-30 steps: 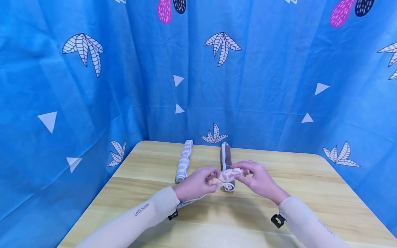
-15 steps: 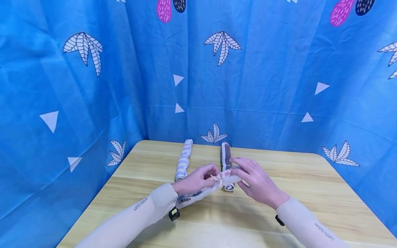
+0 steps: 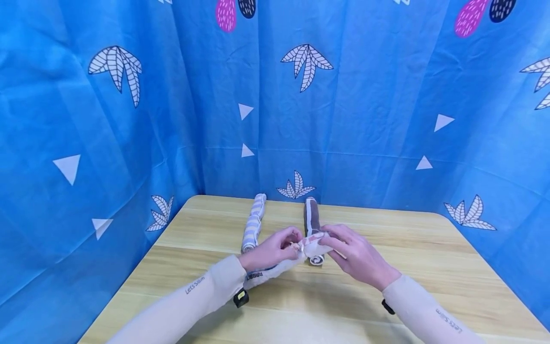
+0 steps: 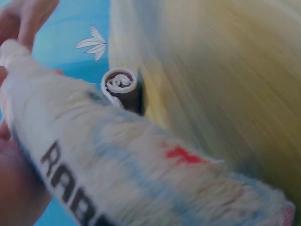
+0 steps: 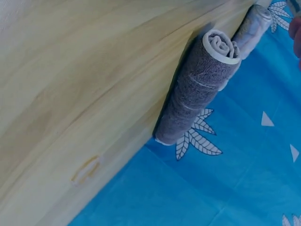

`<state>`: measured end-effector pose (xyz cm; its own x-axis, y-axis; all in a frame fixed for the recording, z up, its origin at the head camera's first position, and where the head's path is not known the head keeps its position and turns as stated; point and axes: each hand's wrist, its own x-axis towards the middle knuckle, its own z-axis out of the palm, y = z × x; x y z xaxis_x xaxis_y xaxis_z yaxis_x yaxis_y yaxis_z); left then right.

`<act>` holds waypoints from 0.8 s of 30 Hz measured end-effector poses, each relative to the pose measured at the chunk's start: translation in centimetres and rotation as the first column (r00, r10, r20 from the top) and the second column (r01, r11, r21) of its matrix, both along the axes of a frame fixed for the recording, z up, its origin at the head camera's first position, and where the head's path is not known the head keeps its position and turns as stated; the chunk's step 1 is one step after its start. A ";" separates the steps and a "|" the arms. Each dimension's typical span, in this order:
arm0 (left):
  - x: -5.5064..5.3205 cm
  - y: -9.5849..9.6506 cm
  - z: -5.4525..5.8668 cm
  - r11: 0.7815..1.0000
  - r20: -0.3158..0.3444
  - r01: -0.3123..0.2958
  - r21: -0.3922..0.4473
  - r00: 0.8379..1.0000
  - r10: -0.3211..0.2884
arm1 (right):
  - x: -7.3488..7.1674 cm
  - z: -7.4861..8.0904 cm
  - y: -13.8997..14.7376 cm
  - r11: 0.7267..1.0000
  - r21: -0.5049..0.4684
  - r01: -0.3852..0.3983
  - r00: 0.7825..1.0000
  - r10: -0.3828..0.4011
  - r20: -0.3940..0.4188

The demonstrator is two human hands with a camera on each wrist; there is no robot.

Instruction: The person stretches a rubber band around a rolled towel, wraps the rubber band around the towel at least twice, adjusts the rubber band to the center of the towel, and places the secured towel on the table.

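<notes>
A whitish rolled towel [image 3: 277,272] with dark RABBIT lettering slants beneath and between both hands, above the table. My left hand [image 3: 272,249] pinches it near its middle with curled fingers and thumb. At its right end, my right hand [image 3: 354,251] grips it between fingers and thumb. Up close in the left wrist view, the towel [image 4: 117,141] shows blue patches and a red mark, with left-hand fingers [image 4: 19,188] along its edge. Behind the hands lies a brown rolled towel [image 3: 312,215] with a white border, its near part overlapped by the held towel.
To the left lies a second roll, a grey-and-white striped towel [image 3: 254,224]. Both rolls sit on a light wooden table [image 3: 386,286] with rounded back corners. A blue patterned curtain [image 3: 365,105] hangs behind and beside it.
My right hand has turned, and its towel end now shows a white face where pinkish-brown pattern showed. The lettered part has come into view below my left hand. The rolls have stayed put.
</notes>
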<state>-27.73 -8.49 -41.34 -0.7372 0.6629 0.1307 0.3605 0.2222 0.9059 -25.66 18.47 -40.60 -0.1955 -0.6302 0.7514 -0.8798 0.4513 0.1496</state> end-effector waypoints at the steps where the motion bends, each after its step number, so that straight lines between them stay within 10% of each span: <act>1: 0.2 0.1 0.0 1.000 -0.022 -0.014 -0.004 1.000 0.014 | 0.0 0.0 0.0 1.000 -0.004 0.001 1.000 -0.001 0.010; 4: 0.8 0.3 -0.2 0.996 -0.147 -0.085 -0.039 0.986 0.079 | -0.2 -0.2 0.1 1.000 -0.019 -0.002 0.999 0.002 0.034; 6: 1.2 0.4 -0.4 0.987 -0.301 -0.139 -0.081 0.947 0.109 | -0.3 -0.2 0.2 1.000 -0.030 -0.006 0.999 0.008 0.047; 8: 1.4 0.4 -0.7 0.975 -0.506 -0.189 -0.120 0.856 0.104 | -0.3 -0.3 0.3 0.999 -0.042 -0.009 0.998 0.011 0.060; 12: 1.6 0.4 -1.0 0.963 -0.794 -0.233 -0.137 0.607 0.034 | -0.3 -0.4 0.4 0.999 -0.054 -0.002 0.997 0.006 0.083; 15: 1.5 0.5 -1.0 0.966 -0.865 -0.221 -0.133 0.501 -0.005 | -0.3 -0.4 0.5 0.998 -0.063 0.009 0.994 -0.002 0.112; 19: 1.5 0.5 -0.8 0.968 -0.882 -0.206 -0.146 0.470 -0.033 | -0.2 -0.5 0.6 0.997 -0.077 0.009 0.992 0.001 0.128; 24: 1.6 0.6 -0.6 0.960 -0.876 -0.222 -0.173 0.480 -0.047 | -0.2 -0.7 0.7 0.996 -0.086 0.021 0.991 -0.009 0.133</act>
